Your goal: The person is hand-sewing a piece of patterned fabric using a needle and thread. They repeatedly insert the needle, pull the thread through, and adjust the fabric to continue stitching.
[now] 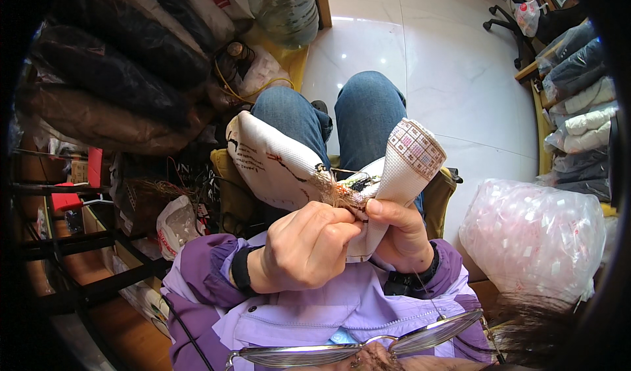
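Observation:
A white cross-stitch cloth [266, 160] with dark and red stitching lies over my lap, its bordered end [414, 148] folded up at the right. A tangle of brown and coloured threads [338, 190] sits at its bunched middle. My left hand [305, 246] is closed in a pinch at this middle, just below the threads; what its fingertips hold is hidden. My right hand [401, 229] grips the folded cloth, thumb on top beside my left fingertips, the other fingers mostly hidden behind it.
Bagged garments stand in piles at the left [112, 55] and right [578, 108]. A water jug [282, 6] is at the upper left, a wire rack [59, 239] at the lower left, a large translucent bag [529, 233] at the right, and an office chair [509, 22] on the tiled floor.

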A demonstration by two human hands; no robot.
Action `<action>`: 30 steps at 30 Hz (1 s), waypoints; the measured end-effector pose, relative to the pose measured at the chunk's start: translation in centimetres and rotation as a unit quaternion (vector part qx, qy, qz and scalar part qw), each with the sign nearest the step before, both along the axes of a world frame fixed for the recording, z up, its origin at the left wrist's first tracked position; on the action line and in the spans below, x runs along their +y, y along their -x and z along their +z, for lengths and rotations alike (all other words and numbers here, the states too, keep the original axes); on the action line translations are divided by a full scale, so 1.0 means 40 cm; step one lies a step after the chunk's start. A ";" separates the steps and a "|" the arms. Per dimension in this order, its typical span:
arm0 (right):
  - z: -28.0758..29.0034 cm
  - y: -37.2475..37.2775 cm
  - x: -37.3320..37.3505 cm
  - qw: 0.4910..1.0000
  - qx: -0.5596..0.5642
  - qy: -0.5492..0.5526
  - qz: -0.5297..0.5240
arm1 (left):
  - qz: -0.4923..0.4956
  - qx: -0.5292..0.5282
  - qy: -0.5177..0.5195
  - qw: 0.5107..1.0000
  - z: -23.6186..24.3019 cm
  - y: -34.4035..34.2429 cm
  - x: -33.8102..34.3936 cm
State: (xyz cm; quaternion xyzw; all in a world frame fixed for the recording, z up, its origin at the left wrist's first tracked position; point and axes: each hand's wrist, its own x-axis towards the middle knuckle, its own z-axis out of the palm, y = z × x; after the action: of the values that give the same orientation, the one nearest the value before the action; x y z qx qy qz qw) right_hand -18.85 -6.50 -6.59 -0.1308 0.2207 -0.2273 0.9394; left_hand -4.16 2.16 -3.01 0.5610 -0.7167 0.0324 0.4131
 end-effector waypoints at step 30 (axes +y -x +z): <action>0.012 0.001 -0.005 0.997 -0.036 0.064 -0.003 | -0.221 0.005 -0.056 0.974 0.109 -0.094 -0.127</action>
State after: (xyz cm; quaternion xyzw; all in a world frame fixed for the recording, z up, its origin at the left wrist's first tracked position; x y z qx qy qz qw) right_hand -18.90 -6.72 -6.11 -0.1813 0.1717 -0.2481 0.9360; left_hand -0.39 -2.94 1.34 0.4110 -0.8218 -0.1029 0.3811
